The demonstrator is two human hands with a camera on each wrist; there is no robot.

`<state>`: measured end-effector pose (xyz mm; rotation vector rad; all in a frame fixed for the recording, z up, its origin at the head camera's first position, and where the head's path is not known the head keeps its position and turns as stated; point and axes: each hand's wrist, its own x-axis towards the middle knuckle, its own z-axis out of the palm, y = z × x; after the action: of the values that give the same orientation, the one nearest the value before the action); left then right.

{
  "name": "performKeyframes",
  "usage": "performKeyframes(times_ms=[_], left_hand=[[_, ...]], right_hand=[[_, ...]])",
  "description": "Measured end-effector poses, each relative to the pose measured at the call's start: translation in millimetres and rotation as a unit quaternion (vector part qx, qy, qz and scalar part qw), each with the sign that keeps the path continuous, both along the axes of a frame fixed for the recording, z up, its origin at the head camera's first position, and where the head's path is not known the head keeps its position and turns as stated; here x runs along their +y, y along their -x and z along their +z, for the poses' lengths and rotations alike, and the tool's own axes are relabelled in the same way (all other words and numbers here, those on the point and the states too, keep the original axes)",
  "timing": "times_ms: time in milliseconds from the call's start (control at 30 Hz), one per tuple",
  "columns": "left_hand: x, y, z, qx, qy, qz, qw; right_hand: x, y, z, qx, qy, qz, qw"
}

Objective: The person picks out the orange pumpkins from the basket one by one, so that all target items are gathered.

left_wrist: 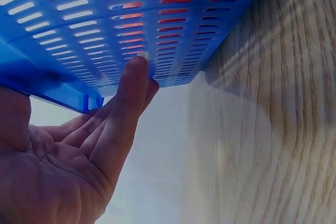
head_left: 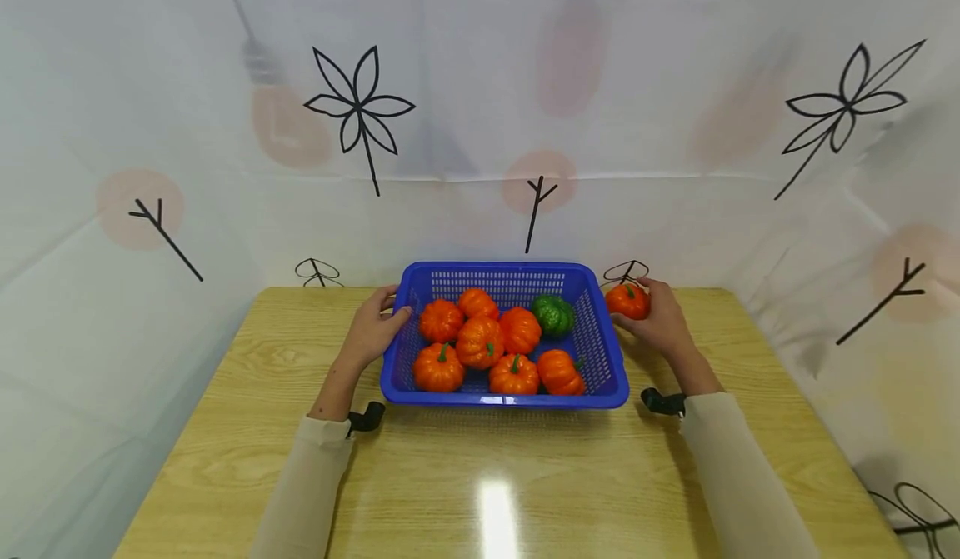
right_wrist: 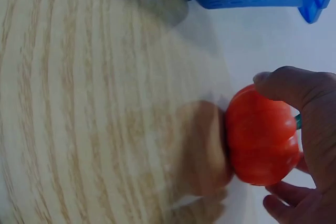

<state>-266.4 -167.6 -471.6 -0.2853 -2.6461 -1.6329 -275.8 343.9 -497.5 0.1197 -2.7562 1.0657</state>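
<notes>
A blue plastic basket (head_left: 504, 401) with slotted walls stands at the far middle of the table. In it lie several small orange pumpkins (head_left: 480, 342) and one green pumpkin (head_left: 553, 316). My left hand (head_left: 372, 326) holds the basket's left side, its thumb at the rim and its fingers along the outer wall. To the right of the basket, my right hand (head_left: 660, 319) grips a shiny orange-red pumpkin (right_wrist: 261, 135) between thumb and fingers. A green stem shows beside the palm. Whether that pumpkin touches the tabletop, I cannot tell.
The wooden table (head_left: 442, 484) ends at the back against a white cloth (head_left: 465, 217) printed with plants. That cloth also hangs along both sides. Black wrist straps (head_left: 663, 401) sit at the sleeve ends.
</notes>
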Motion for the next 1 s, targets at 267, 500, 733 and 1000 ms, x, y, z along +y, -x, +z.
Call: performKeyframes(times_ms=[267, 500, 733, 1000], left_hand=[[0.0, 0.9, -2.7, -0.006, -0.005, -0.002, 1.0], [0.5, 0.6, -2.2, -0.009, -0.005, 0.001, 0.9999], [0.9, 0.4, -1.4, -0.007, -0.003, 0.002, 1.0], [-0.3, -1.3, 0.3, -0.009, -0.006, 0.0, 0.9999]], right_hand=[[-3, -11.6, 9.7, 0.05, -0.005, 0.0, 0.9987], [-12, -28.0, 22.1, 0.1, 0.0, 0.007, 0.9949], [-32, -44.5, 41.0, 0.14, 0.0, 0.039, 0.9894], [-57, -55.4, 59.3, 0.187, -0.016, 0.099, 0.9772]])
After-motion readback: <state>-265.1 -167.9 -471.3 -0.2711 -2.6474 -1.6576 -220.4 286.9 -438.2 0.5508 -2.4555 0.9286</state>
